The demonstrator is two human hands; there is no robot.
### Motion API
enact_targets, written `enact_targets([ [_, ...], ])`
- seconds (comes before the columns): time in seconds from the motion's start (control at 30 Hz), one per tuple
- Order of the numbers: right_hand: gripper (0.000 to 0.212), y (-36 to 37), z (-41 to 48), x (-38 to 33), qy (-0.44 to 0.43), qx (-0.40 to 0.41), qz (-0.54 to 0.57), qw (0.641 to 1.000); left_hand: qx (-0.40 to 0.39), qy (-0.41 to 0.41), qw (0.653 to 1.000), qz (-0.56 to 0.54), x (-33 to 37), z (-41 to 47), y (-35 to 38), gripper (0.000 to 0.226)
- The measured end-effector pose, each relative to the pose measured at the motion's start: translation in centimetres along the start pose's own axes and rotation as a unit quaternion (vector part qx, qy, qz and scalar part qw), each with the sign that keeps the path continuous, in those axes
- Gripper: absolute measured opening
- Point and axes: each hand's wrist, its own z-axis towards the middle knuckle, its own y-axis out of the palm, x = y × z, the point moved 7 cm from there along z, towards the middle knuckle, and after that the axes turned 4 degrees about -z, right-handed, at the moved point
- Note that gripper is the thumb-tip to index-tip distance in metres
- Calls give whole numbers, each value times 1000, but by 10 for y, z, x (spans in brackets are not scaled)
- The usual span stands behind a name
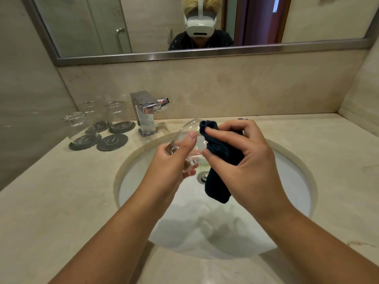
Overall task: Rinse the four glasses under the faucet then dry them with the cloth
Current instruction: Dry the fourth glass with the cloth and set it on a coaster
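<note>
Drying a clear glass over a bathroom sink, a person works at a beige marble desk (61,201), seen from a head-worn camera. At far left, three more glasses stand close together near the wall, each on a dark round coaster: the front-left glass (77,126), the rear-left glass (91,111) and the rear-right glass (117,114). A fourth coaster (112,142) lies bare just in front of the rear-right glass. Beside them to the right, the square chrome faucet (145,113) stands at the back edge of the white sink basin (287,181); no water is visible at its spout. Over the basin, the left hand (176,154) grips the held glass (185,132), fingers curled round its lower part and thumb along its side, the glass tilted with its mouth up and to the right. The right hand (246,152) pinches a dark blue cloth (217,187), its bunched upper end at the glass's rim and its loose end hanging over the drain (202,177). A steel-framed mirror (143,27) on the wall behind reflects the person's headset
</note>
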Motion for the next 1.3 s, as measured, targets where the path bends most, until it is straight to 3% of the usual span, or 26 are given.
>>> enact_targets([
  [0.17, 42, 1, -2, -3, -39, 16, -47, 998, -23, -54, 997, -44, -7, -1, 1, 57],
  [0.27, 42, 5, -5, -3, -49, 8, -64, 997, -20, -90, 990, -111, -8, -1, -1, 24],
  [0.3, 42, 6, -6, -3, -49, 5, -66, 997, -10, -92, 990, -110, -8, 1, -4, 23],
  [0.4, 41, 7, -7, -1, -44, -16, -68, 997, 23, -49, 996, -74, 3, 2, -13, 65],
  [0.57, 39, 18, -11, 0, -19, -65, -67, 995, 44, -9, 998, -36, 20, 3, -27, 53],
  [0.8, 34, 35, 11, -17, 71, -69, 28, 995, 103, 78, 986, 109, 69, -7, -85, 67],
  [0.97, 32, 73, 27, -35, 69, -119, 28, 990, 183, 117, 933, 288, 107, -6, -145, 59],
  [1.1, 31, 99, 32, -40, 71, -143, 29, 987, 231, 140, 882, 385, 133, 6, -184, 65],
  [1.3, 30, 129, 39, -30, 98, -167, 11, 981, 214, 140, 822, 508, 143, 48, -204, 71],
])
